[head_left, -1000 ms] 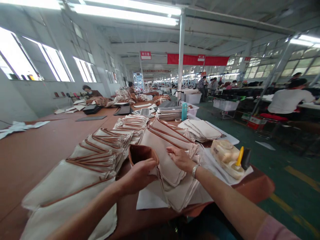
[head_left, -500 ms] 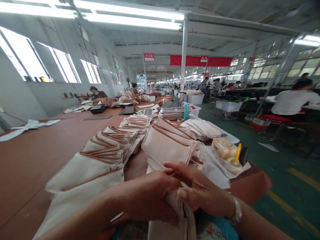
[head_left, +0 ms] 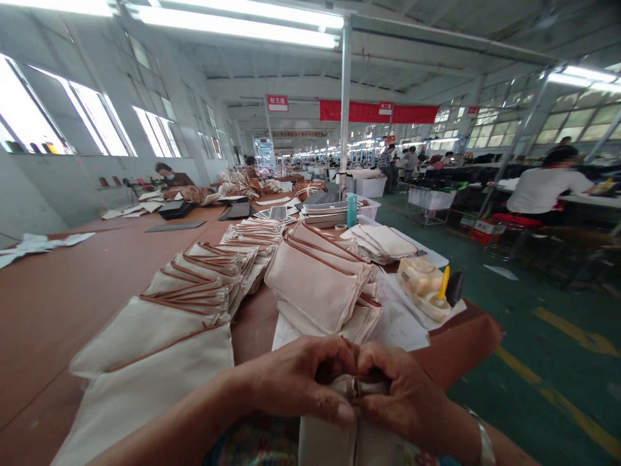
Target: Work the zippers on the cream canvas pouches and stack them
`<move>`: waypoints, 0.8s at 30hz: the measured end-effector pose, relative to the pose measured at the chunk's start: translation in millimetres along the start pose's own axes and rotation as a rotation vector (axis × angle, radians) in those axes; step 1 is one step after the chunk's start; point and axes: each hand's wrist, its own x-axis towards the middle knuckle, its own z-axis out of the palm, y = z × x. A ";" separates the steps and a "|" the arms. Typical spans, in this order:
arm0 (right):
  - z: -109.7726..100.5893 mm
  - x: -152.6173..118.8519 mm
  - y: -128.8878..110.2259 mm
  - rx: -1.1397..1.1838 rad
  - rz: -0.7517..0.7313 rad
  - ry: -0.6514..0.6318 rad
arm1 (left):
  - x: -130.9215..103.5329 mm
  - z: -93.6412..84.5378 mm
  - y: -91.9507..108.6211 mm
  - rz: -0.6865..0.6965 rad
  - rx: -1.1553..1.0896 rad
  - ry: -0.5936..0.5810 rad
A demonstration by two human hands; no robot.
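Close to my body, both hands pinch the upper edge of a cream fabric piece [head_left: 327, 441] that has a seam down its middle. My left hand [head_left: 301, 382] has its thumb on the near side and its fingers curled over the top. My right hand [head_left: 412, 395], with a silver bracelet at the wrist, grips the same edge so the fingertips of both hands meet. Just beyond lies a stack of cream pieces with brown edging [head_left: 317, 285]. On the left, a long fanned row of similar pieces [head_left: 169, 356] covers part of the brown table [head_left: 43, 323].
At the right table edge stand a glue tub with a yellow-handled brush [head_left: 434, 304] and more cream panels [head_left: 383, 243]. A teal bottle [head_left: 352, 210] stands beside grey panels [head_left: 323, 210]. A seated person in white [head_left: 546, 181] is across the aisle; another person [head_left: 172, 178] sits far left.
My hands have drawn level, fingertips now meeting at the fabric's top edge; before, the right hand reached over the left. The view has shifted slightly to the right.
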 end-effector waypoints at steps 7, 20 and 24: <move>-10.2 -8.0 -14.1 0.175 0.092 -0.161 | 7.0 6.6 -13.1 -0.039 -0.308 -0.020; -13.0 -9.8 -14.6 -0.387 -0.017 -0.197 | 9.1 11.3 -23.6 -0.077 -0.045 -0.016; -14.4 -10.5 -15.3 -0.026 0.153 -0.170 | 9.3 15.3 -17.8 -0.060 -0.021 0.041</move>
